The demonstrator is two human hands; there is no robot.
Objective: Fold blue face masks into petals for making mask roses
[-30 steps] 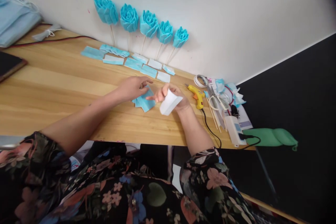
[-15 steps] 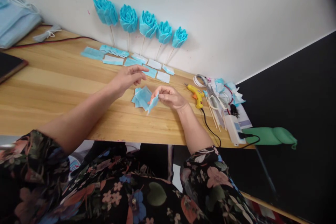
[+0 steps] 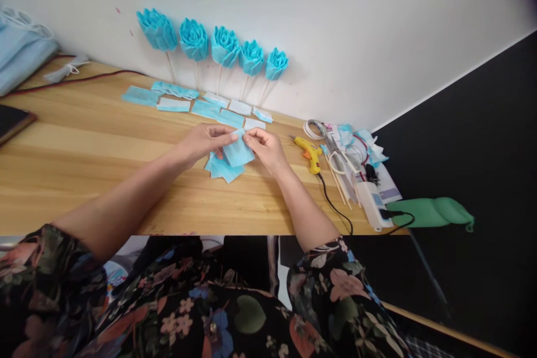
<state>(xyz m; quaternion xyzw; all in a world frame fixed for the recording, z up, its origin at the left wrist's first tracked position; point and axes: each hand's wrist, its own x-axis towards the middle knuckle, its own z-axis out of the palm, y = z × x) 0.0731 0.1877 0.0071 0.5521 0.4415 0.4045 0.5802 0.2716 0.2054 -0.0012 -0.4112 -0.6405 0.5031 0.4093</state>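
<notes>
Blue piece: the blue piece (image 3: 237,153) I hold is pinched along its top edge between both my hands, lifted just above the small stack on the table, in front of me near the middle.
Table: the wooden table (image 3: 84,151) spreads wide under my arms and runs up to the white wall.
Wall: the white wall (image 3: 335,22) stands behind everything.
Flowers: five blue flowers (image 3: 212,45) on thin sticks lean against the wall in a row.
Strips: a row of blue strips (image 3: 193,103) and white rectangles lies flat below the flowers.
Stack: the stack of blue pieces (image 3: 221,168) sits fanned on the wood, right under the piece I hold.
Left hand: my left hand (image 3: 204,141) comes in from the left, thumb and fingers closed together on the left corner of the piece.
Right hand: my right hand (image 3: 265,148) meets it from the right, fingertips clamped on the same top edge, nearly touching the left.
Glue gun: a yellow glue gun (image 3: 308,152) lies just beside my right hand, its black cord trailing off the table edge.
Clutter: scissors, tape and scraps (image 3: 352,151) crowd the far right end.
</notes>
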